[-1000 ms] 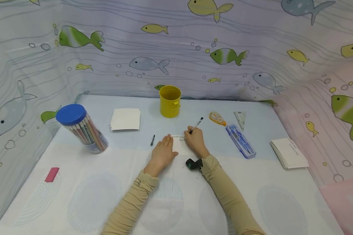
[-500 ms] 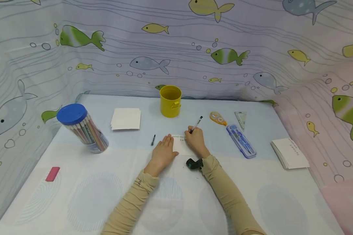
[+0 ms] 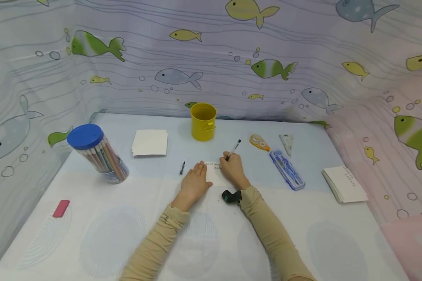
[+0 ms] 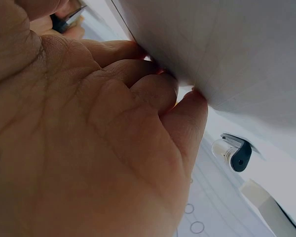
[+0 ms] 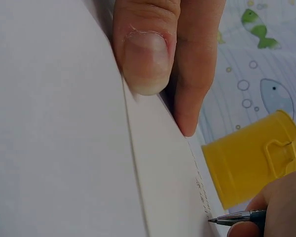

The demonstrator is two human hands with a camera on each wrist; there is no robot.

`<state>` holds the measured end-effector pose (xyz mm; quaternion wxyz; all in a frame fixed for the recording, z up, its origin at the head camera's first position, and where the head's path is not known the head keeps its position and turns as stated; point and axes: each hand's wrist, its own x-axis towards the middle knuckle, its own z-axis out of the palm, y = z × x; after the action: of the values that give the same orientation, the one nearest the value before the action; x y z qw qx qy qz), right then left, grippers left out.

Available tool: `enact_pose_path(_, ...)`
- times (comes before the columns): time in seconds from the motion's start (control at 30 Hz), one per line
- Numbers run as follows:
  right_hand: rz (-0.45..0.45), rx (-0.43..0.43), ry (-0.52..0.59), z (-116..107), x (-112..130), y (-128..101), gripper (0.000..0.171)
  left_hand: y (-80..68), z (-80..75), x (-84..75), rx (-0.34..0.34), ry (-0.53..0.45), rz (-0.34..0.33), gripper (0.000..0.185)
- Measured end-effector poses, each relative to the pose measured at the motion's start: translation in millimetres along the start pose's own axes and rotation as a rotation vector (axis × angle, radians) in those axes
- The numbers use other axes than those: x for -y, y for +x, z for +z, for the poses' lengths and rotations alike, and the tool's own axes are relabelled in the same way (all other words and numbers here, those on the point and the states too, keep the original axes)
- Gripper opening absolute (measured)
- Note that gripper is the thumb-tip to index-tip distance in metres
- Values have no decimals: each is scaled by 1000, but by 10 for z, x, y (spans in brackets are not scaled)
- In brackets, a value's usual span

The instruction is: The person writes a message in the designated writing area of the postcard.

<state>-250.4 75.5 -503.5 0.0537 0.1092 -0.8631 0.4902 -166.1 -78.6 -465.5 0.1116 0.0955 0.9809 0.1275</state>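
A small white card (image 3: 218, 178) with handwritten lines along its top lies flat on the table in the head view. My left hand (image 3: 194, 182) rests on its left side, fingers stretched forward and thumb out. From the right, my right hand (image 3: 235, 169) grips a pen (image 3: 237, 145) with a clear barrel and dark grip, its back end leaning up and away. In the right wrist view the tip of the pen (image 5: 237, 216) meets the card (image 5: 163, 173) right at the written marks. Left of my left hand lies a dark-clipped pen cap (image 3: 182, 168).
A yellow bucket (image 3: 202, 123) stands behind the hands. Blank cards (image 3: 149, 142) and a blue-lidded pencil jar (image 3: 100, 156) are left, with a red eraser (image 3: 61, 208). Right are correction tape (image 3: 259, 142), a set square (image 3: 287, 143), a blue case (image 3: 286, 169) and written cards (image 3: 344, 183).
The back end of the pen has swung very slightly left as my right hand makes small movements at the second written line. My left hand stays in place on the card.
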Motion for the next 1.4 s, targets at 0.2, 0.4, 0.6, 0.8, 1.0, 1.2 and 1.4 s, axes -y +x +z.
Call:
enact_pose_path(0.2,-3,-49,23,10,-24,2,41,1,-9,-8,6,7,9,72)
enact_pose_path(0.4,-18,-44,14,13,-17,21,41,3,-31,-6,1,20,4,72)
enact_pose_path(0.6,-2,9,-12,-7,11,23,41,-1,-44,-15,5,16,-3,72)
enact_pose_path(0.8,12,-28,38,-42,-25,14,41,7,-33,-32,4,-3,0,72)
enact_pose_path(1.0,1,-19,86,-74,-59,37,40,21,-41,-30,3,15,4,72)
enact_pose_path(1.2,14,12,116,-51,-60,25,40,-2,-70,-16,23,20,-6,72)
enact_pose_path(1.4,0,-1,75,-12,-51,1,40,-28,-50,4,19,8,-2,72)
